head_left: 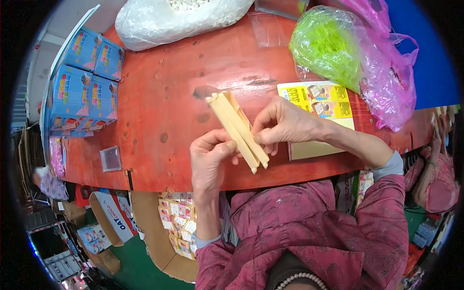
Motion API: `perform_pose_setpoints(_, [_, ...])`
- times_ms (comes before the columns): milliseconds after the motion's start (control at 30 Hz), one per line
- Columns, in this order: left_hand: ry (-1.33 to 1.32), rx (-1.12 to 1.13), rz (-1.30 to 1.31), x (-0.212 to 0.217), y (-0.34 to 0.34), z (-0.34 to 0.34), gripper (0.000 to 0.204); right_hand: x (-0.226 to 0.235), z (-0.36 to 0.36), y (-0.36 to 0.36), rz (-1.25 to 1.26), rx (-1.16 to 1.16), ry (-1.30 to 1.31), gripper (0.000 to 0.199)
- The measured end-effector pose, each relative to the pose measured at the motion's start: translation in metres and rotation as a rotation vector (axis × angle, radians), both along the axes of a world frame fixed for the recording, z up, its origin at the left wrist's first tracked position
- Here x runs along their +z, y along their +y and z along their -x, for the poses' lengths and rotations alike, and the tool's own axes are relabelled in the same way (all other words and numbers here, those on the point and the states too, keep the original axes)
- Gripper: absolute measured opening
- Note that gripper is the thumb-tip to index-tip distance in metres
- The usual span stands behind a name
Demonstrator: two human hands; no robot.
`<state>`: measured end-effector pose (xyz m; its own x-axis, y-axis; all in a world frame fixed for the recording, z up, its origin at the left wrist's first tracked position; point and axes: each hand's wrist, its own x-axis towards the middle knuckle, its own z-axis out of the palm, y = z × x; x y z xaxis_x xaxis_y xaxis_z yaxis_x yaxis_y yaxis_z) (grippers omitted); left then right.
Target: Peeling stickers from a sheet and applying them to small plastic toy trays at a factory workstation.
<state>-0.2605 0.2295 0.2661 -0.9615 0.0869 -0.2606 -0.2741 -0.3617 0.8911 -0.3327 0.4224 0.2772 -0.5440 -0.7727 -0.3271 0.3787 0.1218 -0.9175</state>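
Observation:
Over the red wooden table [159, 106] I hold a narrow bundle of pale wooden strips [235, 129] with small knobbed ends, tilted from upper left to lower right. My left hand [211, 153] pinches its left side between thumb and fingers. From the right, my right hand [282, 123] is closed on the other edge, its thumb and fingertips pressed against the wood. A thin gap runs between the strips at the lower end. Beside my right wrist lies a stack of yellow printed card sheets [338, 112], partly hidden under the forearm.
Blue printed boxes [72, 92] are stacked at the left, near a small clear plastic case [110, 159]. Along the far side lie a big bag of white pieces [169, 24], a bag of green shreds [328, 48] and a pink bag [389, 82]. Another person's arm [430, 174] shows at right.

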Motion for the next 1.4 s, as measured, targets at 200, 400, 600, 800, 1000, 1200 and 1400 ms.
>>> perform_pose_setpoints(200, [-0.047, 0.159, -0.208, -0.021, -0.035, -0.007, 0.005, 0.01, 0.039, 0.009, -0.149, -0.159, 0.627, 0.012])
perform_pose_setpoints(400, [-0.031, 0.205, -0.238, -0.024, -0.032, -0.012, 0.005, -0.009, 0.065, -0.011, -0.55, -0.123, 1.123, 0.013])
perform_pose_setpoints(600, [-0.007, 0.241, -0.108, -0.014, -0.02, -0.018, 0.007, -0.015, 0.009, -0.039, -0.109, -0.166, 1.043, 0.022])
perform_pose_setpoints(800, [0.088, 0.264, 0.037, -0.007, -0.009, -0.017, 0.008, -0.004, -0.001, -0.04, -0.045, 0.042, 0.53, 0.018])
perform_pose_setpoints(1000, [0.08, 0.262, 0.056, -0.007, -0.004, -0.017, 0.006, -0.002, 0.0, -0.036, -0.03, 0.084, 0.524, 0.02])
perform_pose_setpoints(1200, [-0.021, 0.193, -0.146, -0.014, -0.011, -0.017, 0.009, -0.003, -0.002, -0.035, 0.017, 0.106, 0.181, 0.018])
perform_pose_setpoints(1400, [0.02, 0.18, -0.327, -0.022, -0.016, -0.017, 0.007, -0.007, 0.001, -0.038, 0.083, 0.103, -0.031, 0.017])
